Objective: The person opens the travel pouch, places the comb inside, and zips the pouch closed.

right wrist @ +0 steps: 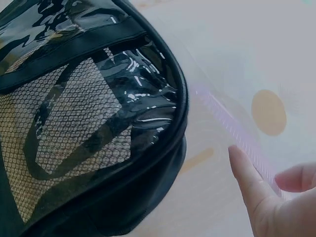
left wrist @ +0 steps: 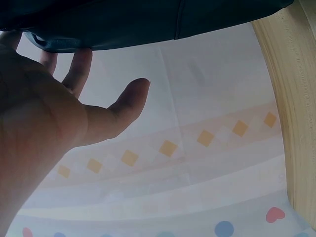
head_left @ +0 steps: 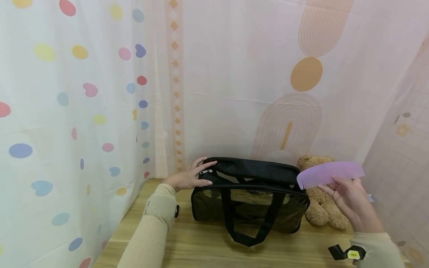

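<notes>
A black bag [head_left: 249,206] with see-through panels and a strap handle stands on the table, its zipped top partly open. My left hand [head_left: 187,178] touches the bag's left end with spread fingers, near the zipper pull [head_left: 206,171]. In the left wrist view the thumb [left wrist: 131,106] stands away from the bag. My right hand [head_left: 350,197] pinches a purple comb [head_left: 330,174], teeth downward, at the bag's right end. The right wrist view shows the comb [right wrist: 232,126] nearly edge-on, beside the bag's mesh and clear plastic [right wrist: 79,113].
A brown teddy bear [head_left: 316,216] sits right of the bag, partly hidden by the comb and right hand. The wooden table [head_left: 187,245] extends in front. Patterned curtains [head_left: 218,74] hang behind and at both sides.
</notes>
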Demonstrator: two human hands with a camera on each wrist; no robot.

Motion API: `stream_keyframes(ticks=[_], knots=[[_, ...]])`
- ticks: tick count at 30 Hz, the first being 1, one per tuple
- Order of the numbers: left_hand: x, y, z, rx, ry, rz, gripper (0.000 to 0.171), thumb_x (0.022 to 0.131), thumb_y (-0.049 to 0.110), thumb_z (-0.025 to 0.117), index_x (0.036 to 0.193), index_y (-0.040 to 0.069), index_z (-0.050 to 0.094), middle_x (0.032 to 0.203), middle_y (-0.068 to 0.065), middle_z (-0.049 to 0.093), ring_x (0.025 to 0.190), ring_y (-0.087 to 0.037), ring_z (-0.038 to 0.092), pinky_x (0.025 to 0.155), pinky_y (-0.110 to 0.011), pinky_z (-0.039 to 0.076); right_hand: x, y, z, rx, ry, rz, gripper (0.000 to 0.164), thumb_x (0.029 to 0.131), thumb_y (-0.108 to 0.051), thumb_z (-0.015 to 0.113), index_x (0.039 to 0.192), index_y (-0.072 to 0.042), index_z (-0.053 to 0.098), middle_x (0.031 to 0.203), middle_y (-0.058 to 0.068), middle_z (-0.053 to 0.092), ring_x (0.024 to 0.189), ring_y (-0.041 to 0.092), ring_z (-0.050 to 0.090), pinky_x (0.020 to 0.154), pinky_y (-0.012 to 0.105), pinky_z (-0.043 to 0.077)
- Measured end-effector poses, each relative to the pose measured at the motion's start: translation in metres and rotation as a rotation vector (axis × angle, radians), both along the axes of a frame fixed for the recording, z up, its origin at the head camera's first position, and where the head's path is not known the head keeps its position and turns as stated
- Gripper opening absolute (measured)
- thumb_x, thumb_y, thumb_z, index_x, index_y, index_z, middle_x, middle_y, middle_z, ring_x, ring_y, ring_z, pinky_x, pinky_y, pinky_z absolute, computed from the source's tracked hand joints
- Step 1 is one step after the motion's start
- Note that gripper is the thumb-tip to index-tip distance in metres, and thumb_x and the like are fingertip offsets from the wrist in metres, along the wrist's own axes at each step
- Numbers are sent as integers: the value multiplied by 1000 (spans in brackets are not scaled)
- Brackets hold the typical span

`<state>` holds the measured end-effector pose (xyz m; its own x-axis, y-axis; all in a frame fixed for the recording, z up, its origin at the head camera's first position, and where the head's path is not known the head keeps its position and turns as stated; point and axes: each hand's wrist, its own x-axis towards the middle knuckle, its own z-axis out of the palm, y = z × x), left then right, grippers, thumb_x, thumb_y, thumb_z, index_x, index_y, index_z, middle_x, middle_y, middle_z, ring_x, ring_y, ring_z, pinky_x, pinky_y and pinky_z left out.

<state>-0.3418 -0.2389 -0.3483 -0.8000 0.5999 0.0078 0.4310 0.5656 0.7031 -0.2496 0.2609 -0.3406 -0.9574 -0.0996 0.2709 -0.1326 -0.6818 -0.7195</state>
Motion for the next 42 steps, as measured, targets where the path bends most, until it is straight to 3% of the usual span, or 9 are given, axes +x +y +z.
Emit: stream_keyframes(ticks=[7, 12, 16, 20, 22, 25, 31, 38, 42], knots=[[4, 1, 2, -13, 4, 4, 86, 95, 54, 66, 164, 30, 19, 169, -9, -11, 152, -47, 2, 111, -70, 24, -1, -13, -3, 29, -1, -72, 88, 101, 15, 40, 148, -40, -11, 129, 9, 43, 106, 28, 70, 93, 48, 53], [5, 2, 2, -5, -10, 10, 85, 96, 53, 66, 164, 32, 19, 169, -6, -12, 152, -46, 2, 111, -69, 24, -4, -22, -3, 85, 19, -118, 88, 101, 15, 41, 147, -42, -9, 136, 10, 26, 107, 24, 69, 94, 44, 53], [3, 2, 2, -15, 6, -2, 86, 95, 54, 65, 164, 30, 19, 168, -8, -12, 152, -46, 1, 111, -70, 23, -6, -31, -2, 80, 56, -115, 68, 101, 16, 40, 134, -29, 1, 129, 8, 44, 105, 24, 70, 89, 44, 56], [3, 3, 2, -23, 21, -17, 87, 96, 54, 65, 165, 28, 18, 168, -9, -12, 152, -46, -1, 111, -70, 22, -7, -36, 2, 130, 43, -128, 55, 103, 10, 43, 121, -21, 1, 99, 4, 57, 94, 17, 71, 86, 41, 58], [3, 3, 3, -20, 20, -20, 87, 96, 53, 64, 165, 28, 18, 168, -9, -13, 152, -46, -2, 111, -70, 22, -7, -37, 5, 198, 28, -150, 55, 104, 5, 46, 120, -20, -1, 83, -1, 52, 83, 12, 67, 87, 38, 58], [4, 4, 3, -22, 28, -20, 86, 96, 53, 64, 165, 27, 19, 168, -10, -12, 152, -47, -1, 111, -71, 22, -7, -40, 7, 307, 51, -188, 53, 104, 3, 49, 120, -16, 2, 84, 1, 46, 79, 9, 65, 87, 35, 57], [4, 5, 2, -30, 39, -19, 86, 96, 55, 63, 164, 27, 20, 168, -11, -10, 152, -47, -1, 110, -72, 22, -8, -42, 9, 534, 176, -216, 42, 105, 1, 48, 122, -15, 13, 110, 7, 60, 91, 15, 72, 83, 30, 58], [3, 6, 1, -36, 44, -21, 86, 96, 56, 63, 164, 28, 19, 168, -11, -11, 152, -47, -1, 110, -71, 23, -11, -49, 17, 734, 374, -216, 38, 105, 3, 49, 133, -16, 32, 94, 2, 73, 90, 11, 72, 79, 27, 58], [2, 6, 1, -34, 43, -20, 86, 96, 57, 63, 164, 28, 19, 168, -11, -11, 152, -46, -1, 110, -71, 23, -11, -56, 26, 1004, 399, -332, 29, 104, 2, 53, 129, -2, 41, 94, 11, 71, 86, 8, 71, 77, 23, 57]])
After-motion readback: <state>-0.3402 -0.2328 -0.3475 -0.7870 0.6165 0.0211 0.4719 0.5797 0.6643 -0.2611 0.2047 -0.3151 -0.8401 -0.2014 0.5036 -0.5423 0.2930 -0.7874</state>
